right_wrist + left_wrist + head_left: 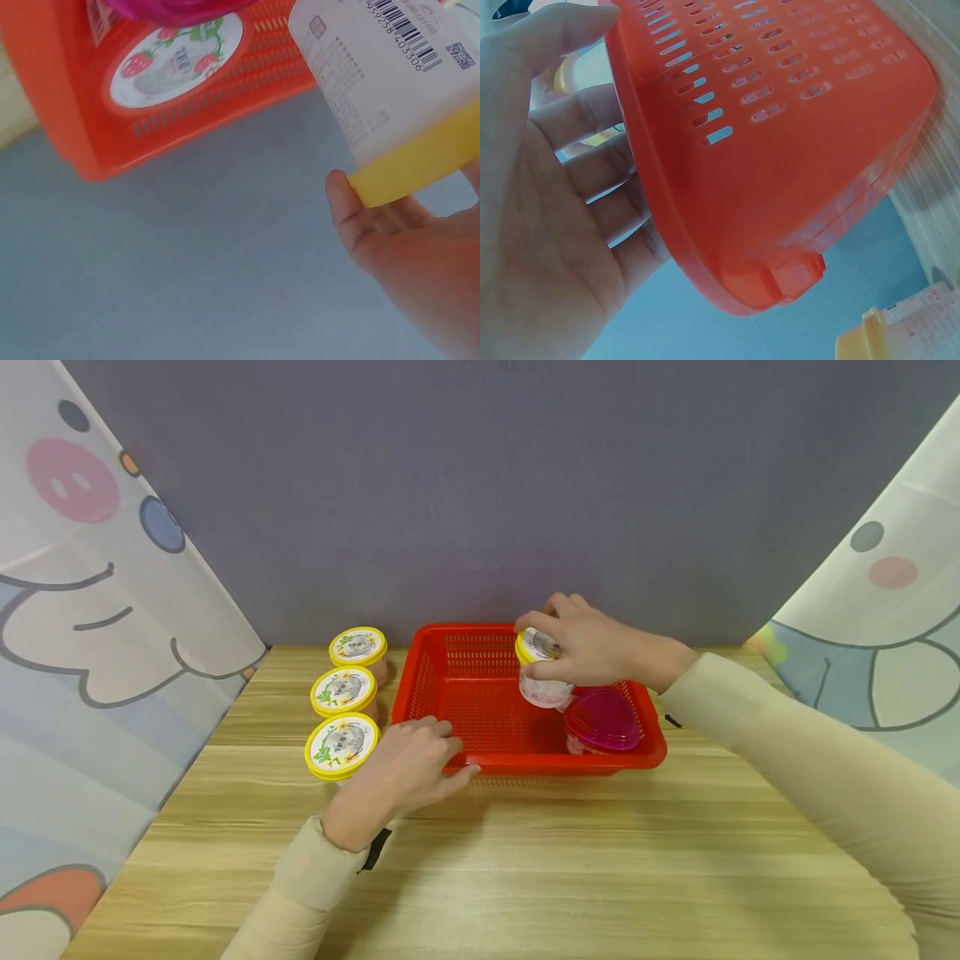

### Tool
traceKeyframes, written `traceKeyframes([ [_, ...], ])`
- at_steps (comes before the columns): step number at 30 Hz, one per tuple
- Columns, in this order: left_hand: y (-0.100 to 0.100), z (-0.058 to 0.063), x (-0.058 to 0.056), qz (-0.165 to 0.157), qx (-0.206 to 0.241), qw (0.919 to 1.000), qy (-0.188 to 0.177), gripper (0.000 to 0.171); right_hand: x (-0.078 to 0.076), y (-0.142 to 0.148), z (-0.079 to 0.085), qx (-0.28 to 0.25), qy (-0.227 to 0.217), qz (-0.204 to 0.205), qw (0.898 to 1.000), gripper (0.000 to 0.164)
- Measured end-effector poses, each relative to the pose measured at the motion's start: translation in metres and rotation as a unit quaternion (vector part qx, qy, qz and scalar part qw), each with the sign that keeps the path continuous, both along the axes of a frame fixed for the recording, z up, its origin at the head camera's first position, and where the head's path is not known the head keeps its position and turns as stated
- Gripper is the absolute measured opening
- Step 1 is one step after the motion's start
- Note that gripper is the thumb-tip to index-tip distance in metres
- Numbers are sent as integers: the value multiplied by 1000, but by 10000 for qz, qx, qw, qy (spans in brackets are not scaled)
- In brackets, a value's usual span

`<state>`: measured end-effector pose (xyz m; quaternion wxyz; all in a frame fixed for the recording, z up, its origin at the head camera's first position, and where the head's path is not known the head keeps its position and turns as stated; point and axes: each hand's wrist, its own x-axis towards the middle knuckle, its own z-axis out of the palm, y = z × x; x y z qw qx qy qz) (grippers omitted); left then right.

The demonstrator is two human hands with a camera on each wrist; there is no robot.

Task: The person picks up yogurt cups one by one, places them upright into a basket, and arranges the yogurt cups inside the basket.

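Note:
My right hand [588,647] grips a white plastic tub [546,692] by its yellow lid, over the right part of a red basket [495,714]. In the right wrist view, the tub [375,67] is tilted and shows a barcode, with fingertips [341,191] at the lid's edge. At the basket's front left corner, my left hand [408,764] holds the rim. The left wrist view shows the thumb on the near side of the rim [641,150] and the other fingers behind it. Inside the basket at front right sits a container with a magenta lid [603,720].
Three yellow-lidded tubs stand in a row left of the basket: a back one [357,646], a middle one [345,691] and a front one [342,746]. A grey wall [480,502] rises behind the wooden table [570,868]. Printed cartoon curtains [112,635] hang at both sides.

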<state>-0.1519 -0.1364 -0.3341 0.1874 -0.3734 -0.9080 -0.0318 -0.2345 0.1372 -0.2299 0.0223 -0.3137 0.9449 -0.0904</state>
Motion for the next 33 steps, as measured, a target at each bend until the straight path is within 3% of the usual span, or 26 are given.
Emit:
traceKeyframes([
  [9, 0, -1, 1, 64, -64, 9999, -76, 37, 5, -15, -12, -7, -480, 159, 9987, 59],
  [24, 1, 1, 1, 47, -110, 9999, 33, 37, 9, -32, -37, 426, -639, 696, 9946, 63],
  [33, 1, 0, 1, 62, -114, 9999, -21, 37, 10, -34, -51, 704, -914, 690, 9909, 63],
])
